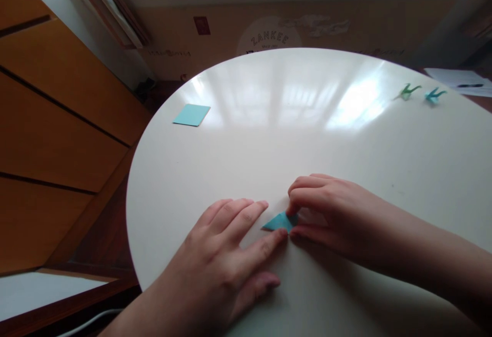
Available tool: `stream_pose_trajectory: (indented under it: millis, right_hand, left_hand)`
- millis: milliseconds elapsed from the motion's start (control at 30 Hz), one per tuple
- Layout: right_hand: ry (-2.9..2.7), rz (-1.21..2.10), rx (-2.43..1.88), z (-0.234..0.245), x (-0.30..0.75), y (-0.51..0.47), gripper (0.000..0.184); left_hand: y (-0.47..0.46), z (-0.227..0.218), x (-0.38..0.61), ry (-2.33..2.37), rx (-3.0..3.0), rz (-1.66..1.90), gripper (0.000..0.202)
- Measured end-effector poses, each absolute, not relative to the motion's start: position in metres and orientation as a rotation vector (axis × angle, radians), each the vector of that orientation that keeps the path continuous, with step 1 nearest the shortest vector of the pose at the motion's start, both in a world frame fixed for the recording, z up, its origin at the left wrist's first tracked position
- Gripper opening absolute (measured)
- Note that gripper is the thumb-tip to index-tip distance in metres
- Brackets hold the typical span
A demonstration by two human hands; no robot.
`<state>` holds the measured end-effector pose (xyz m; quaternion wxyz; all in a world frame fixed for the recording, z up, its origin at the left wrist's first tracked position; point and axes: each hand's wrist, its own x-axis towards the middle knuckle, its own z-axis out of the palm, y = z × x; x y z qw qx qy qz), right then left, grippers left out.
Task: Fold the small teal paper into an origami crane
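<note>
A small piece of light-blue origami paper [279, 221], folded to a pointed shape, lies on the white table in front of me. Its tip points left. My left hand [226, 250] is open, fingers stretched and spread, with one fingertip touching the paper's lower edge. From the other side my right hand [323, 204] pinches the paper's right end between thumb and bent fingers, which cover part of it.
Farther back on the white oval table [230, 168] lies a flat stack of light-blue square paper [191, 115]. At the far right stand a green folded paper crane [406, 91] and a blue one [434, 96]. Beyond them are white sheets [459, 77] with a dark pen.
</note>
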<state>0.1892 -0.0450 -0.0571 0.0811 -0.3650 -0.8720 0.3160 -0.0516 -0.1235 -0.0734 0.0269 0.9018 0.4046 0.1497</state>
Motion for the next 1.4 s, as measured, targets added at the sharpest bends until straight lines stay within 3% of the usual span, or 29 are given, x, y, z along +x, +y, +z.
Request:
stream_pose_trajectory:
  millis: [233, 667, 1067, 1400]
  right_hand:
    - [-2.617, 0.947, -0.896, -0.057, 0.195, -0.044, 0.012]
    - [-2.752, 0.668, -0.549, -0.062, 0.202, -0.039, 0.023]
    - [-2.896, 0.549, -0.725, -0.045, 0.205, -0.048, 0.020]
    - [-2.994, 0.462, -0.580, -0.040, 0.207, -0.055, 0.036]
  left_hand:
    - [-0.126, -0.069, -0.042, 1.175, 2.883, 0.529, 0.041]
    - [-0.121, -0.070, -0.043, 1.112, 2.925, 0.365, 0.043]
    - [-0.123, -0.071, -0.042, 1.125, 2.874, 0.366, 0.044]
    - [-0.121, -0.069, -0.042, 1.126, 2.853, 0.372, 0.042]
